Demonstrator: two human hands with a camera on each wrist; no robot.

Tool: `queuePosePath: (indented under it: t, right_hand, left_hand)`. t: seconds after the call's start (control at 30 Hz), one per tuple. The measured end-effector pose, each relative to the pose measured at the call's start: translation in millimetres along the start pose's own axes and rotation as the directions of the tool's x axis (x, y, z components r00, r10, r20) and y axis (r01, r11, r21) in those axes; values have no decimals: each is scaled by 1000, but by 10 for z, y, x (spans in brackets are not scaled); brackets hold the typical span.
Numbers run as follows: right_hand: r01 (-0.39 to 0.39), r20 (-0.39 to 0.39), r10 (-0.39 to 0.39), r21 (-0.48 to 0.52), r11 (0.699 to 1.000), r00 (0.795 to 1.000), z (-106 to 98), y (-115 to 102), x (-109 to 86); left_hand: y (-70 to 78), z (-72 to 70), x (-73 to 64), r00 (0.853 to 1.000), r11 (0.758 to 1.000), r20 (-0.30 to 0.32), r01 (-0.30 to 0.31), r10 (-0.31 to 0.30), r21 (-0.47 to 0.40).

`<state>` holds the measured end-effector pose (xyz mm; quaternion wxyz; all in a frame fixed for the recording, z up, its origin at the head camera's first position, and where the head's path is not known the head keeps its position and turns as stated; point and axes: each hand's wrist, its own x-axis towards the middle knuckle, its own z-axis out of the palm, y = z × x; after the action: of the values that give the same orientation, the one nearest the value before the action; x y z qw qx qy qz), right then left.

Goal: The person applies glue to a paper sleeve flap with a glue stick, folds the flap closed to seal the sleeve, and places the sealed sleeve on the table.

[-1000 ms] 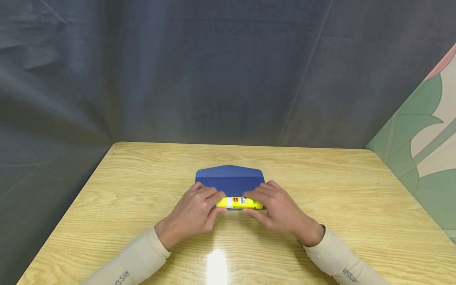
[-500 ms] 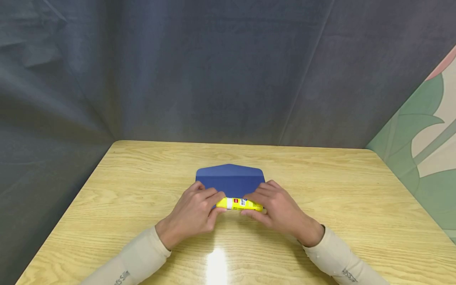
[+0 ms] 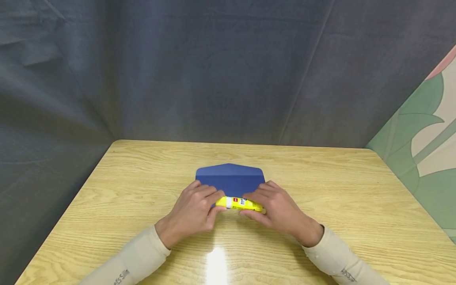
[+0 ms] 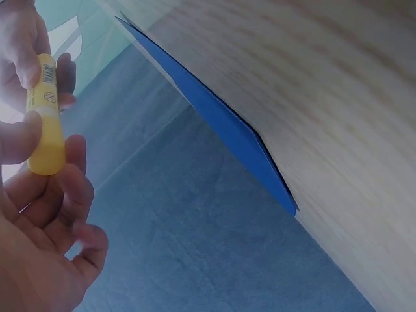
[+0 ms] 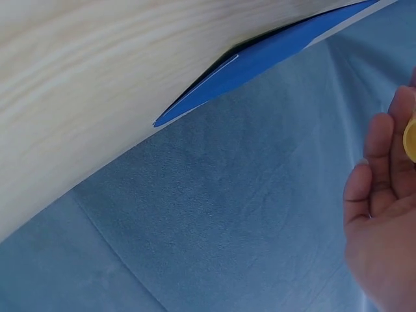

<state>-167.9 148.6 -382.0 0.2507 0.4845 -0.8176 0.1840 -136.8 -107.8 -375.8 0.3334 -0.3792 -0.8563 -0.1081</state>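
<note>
A yellow glue stick [image 3: 245,203] with a white band lies crosswise between both hands in the head view. My left hand [image 3: 193,209] pinches its left end, the thumb below and the index finger above. On the other end, my right hand [image 3: 279,208] has a similar thumb-and-finger grip. The left wrist view shows the yellow cap [image 4: 48,153] under the left thumb. Only a round yellow end of the stick peeks in at the right wrist view's edge. Behind the hands lies a blue envelope [image 3: 229,183], its pointed flap open and facing away; the hands overlap its near corners.
The wood-grain table [image 3: 142,178] extends around the hands, with a bright reflection near its front. A dark grey cloth [image 3: 213,79] hangs along the back and left sides. At right is a wall with a green leaf pattern [image 3: 420,118].
The glue stick's right end has tipped slightly downward in the head view, and the right thumb has shifted a little left and down. The left hand and the envelope are nearly unchanged.
</note>
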Motion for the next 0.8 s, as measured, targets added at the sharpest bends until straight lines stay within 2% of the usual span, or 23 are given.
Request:
queuePosePath:
  t: [0.53,0.8]
  right_hand:
    - [20,-8,-20,-44,999,1000,-5,-3,-2]
    - [24,27,-23,-11,1000,999,-34,1,12]
  left_hand:
    - [8,2,8,1000,1000,18,7,-7,5]
    - [3,-1,4,1000,1000,22,-12,11,11]
